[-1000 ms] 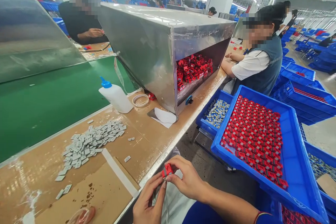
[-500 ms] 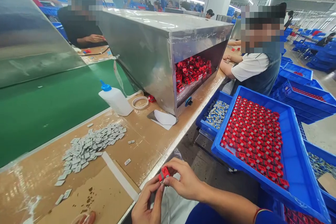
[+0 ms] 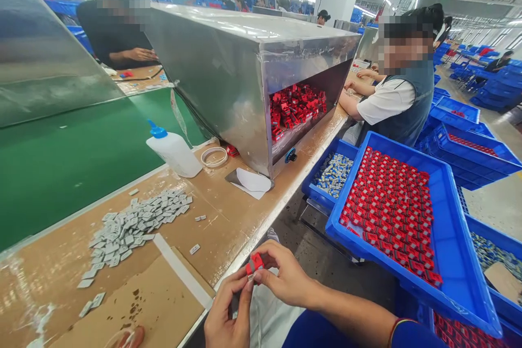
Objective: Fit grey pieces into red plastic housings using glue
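Note:
A small red plastic block (image 3: 255,263) with a grey band is held over my lap, just off the table's front edge. My right hand (image 3: 290,281) pinches it from the right between thumb and fingers. On its other side my left hand (image 3: 227,310) is closed with thumb and fingertips at the block's lower left. A tiny pale bit shows by the left thumb tip, too small to name. To the left on the table lies a heap of small grey rectangular pieces (image 3: 126,231), with a few single ones apart from it.
A metal box hood (image 3: 212,70) holding loose red blocks (image 3: 296,109) stands on the table (image 3: 220,201). Left of it are a white squeeze bottle (image 3: 175,153) and a tape roll (image 3: 214,157). At right, a blue tray (image 3: 457,228) carries rows of red blocks. Co-workers sit nearby.
The view has shifted slightly, so the surroundings sit a little further left and up. Both hands stay on the red block, which appears turned slightly.

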The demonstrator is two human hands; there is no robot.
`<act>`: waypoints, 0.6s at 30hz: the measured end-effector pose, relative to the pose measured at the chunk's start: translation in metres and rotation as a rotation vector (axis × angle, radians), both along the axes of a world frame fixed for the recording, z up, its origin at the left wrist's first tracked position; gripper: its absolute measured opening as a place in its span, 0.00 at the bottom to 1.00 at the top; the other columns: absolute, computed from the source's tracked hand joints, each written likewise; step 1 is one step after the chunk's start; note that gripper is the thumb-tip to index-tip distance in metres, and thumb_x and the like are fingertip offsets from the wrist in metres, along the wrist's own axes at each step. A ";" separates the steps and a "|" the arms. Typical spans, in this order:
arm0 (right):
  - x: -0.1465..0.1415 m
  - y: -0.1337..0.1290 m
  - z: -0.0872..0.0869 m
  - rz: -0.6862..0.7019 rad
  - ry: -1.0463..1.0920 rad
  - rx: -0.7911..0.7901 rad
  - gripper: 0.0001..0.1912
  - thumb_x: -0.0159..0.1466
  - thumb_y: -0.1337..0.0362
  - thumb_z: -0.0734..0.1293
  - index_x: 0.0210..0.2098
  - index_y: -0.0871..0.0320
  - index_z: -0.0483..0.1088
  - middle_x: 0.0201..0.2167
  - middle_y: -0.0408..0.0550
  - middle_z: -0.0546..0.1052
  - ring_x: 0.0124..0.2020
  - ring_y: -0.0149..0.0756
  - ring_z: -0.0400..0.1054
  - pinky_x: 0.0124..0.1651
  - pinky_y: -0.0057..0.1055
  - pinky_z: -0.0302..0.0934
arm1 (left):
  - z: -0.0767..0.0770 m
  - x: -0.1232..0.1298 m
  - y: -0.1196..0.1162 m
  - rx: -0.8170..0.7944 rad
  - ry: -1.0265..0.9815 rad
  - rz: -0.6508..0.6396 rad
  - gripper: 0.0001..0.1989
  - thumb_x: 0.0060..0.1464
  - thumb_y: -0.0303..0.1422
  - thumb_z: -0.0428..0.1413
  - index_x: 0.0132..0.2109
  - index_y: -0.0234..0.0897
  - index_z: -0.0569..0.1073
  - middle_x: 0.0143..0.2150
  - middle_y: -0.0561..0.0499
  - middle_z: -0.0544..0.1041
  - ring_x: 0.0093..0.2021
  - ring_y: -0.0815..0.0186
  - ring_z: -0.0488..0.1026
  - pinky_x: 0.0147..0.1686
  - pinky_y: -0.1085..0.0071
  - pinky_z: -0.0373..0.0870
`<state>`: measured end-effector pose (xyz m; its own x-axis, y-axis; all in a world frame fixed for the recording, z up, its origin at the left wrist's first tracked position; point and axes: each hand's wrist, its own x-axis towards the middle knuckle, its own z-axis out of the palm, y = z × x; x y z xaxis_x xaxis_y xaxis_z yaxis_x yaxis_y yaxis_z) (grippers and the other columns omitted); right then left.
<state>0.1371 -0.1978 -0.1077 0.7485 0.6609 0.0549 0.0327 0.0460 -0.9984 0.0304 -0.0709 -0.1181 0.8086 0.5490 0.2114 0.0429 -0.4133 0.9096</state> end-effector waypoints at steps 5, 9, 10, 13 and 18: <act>-0.010 0.012 -0.006 0.047 0.499 0.284 0.34 0.58 0.39 0.78 0.50 0.53 0.64 0.41 0.43 0.73 0.39 0.29 0.71 0.43 0.27 0.68 | 0.005 0.000 -0.007 0.097 -0.047 0.023 0.14 0.65 0.42 0.60 0.52 0.42 0.80 0.57 0.44 0.82 0.58 0.55 0.80 0.61 0.61 0.76; -0.025 0.019 -0.009 -0.016 0.754 0.449 0.32 0.57 0.44 0.81 0.48 0.52 0.65 0.45 0.43 0.72 0.39 0.27 0.70 0.41 0.25 0.66 | -0.014 -0.003 -0.007 0.163 -0.081 -0.031 0.16 0.65 0.39 0.60 0.57 0.41 0.79 0.60 0.42 0.81 0.60 0.55 0.80 0.61 0.60 0.77; -0.027 0.020 -0.011 -0.012 0.781 0.467 0.31 0.58 0.44 0.80 0.47 0.53 0.65 0.44 0.42 0.73 0.39 0.27 0.71 0.43 0.26 0.67 | -0.019 -0.003 -0.006 0.156 -0.092 -0.020 0.16 0.66 0.39 0.59 0.57 0.41 0.79 0.60 0.42 0.81 0.60 0.54 0.80 0.62 0.60 0.77; -0.026 0.015 -0.017 0.074 0.723 0.400 0.30 0.59 0.43 0.79 0.47 0.53 0.65 0.42 0.42 0.74 0.39 0.29 0.73 0.45 0.30 0.69 | -0.027 -0.002 0.000 0.074 -0.094 0.064 0.20 0.66 0.44 0.59 0.59 0.41 0.78 0.61 0.42 0.81 0.60 0.54 0.80 0.64 0.59 0.75; -0.006 -0.004 -0.014 -0.073 0.083 0.098 0.24 0.63 0.45 0.76 0.50 0.54 0.75 0.46 0.48 0.76 0.42 0.33 0.73 0.47 0.31 0.68 | -0.019 0.005 0.025 0.031 -0.054 -0.156 0.21 0.63 0.50 0.61 0.54 0.43 0.83 0.54 0.42 0.85 0.55 0.52 0.83 0.57 0.60 0.81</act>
